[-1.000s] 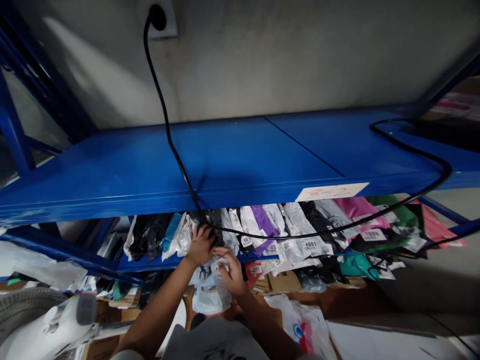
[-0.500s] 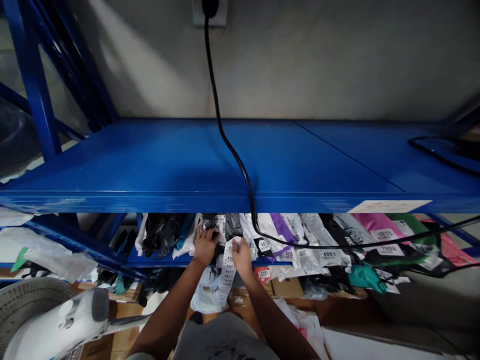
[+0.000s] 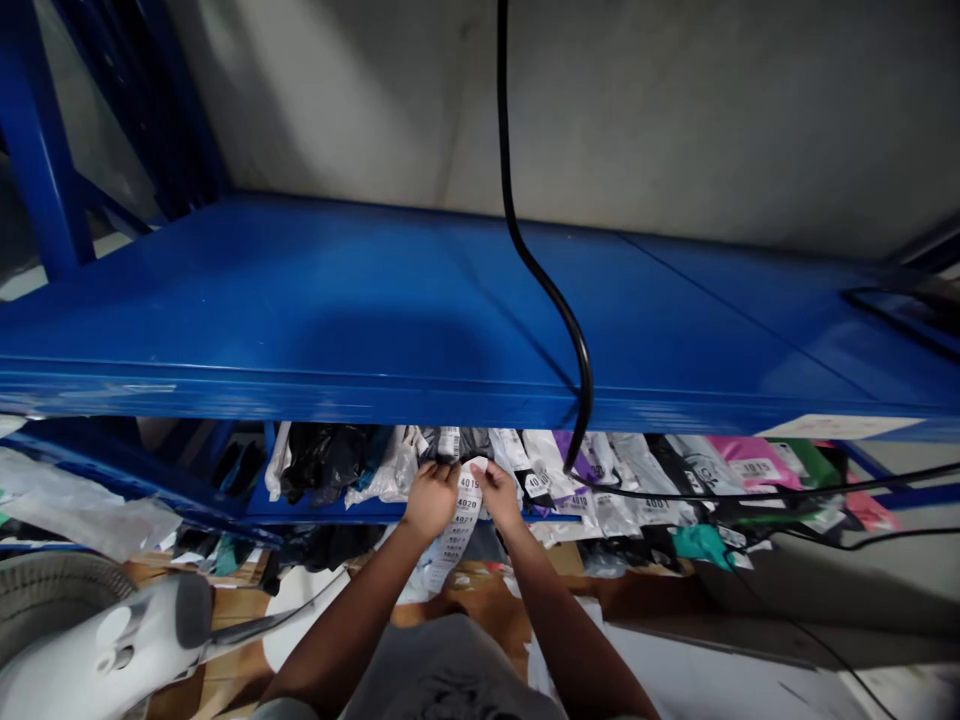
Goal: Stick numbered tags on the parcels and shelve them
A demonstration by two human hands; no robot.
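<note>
"Head view first: where is the strip (image 3: 455, 533)?"

"Just before the front edge of the lower shelf (image 3: 352, 514), left of its middle. It slants down past that edge, its top end raised between 2 hands. I can read 4019, 4020 and 4021 on it; the rows lower down are blurred."

"What is the right hand (image 3: 501, 493) doing?"

"Holding the strip, thumb and finger pinched narrow on its top right corner."

"And the left hand (image 3: 433, 500)?"

"Fingers curled, right at the strip's upper left edge. Whether they grip it, I cannot tell."

"What lies on the lower shelf?"

"Bags in a row. Black bags (image 3: 304, 465) sit near the left end, a pale bag (image 3: 394, 468) just left of the hands, a grey bag (image 3: 474, 440) just beyond them. Farther right come a purple bag (image 3: 564, 445), then a pink bag (image 3: 739, 452) marked 1015, with a green bag (image 3: 814, 465) near the right end."

"Anything on the upper shelf (image 3: 337, 290)?"

"A paper tag (image 3: 840, 427) on its front edge, towards the right corner. A black cable (image 3: 550, 284) crosses that edge right of the middle, then runs rightward across the bags."

"And below?"

"A white fan (image 3: 97, 650), below the lower shelf's left end."
</note>
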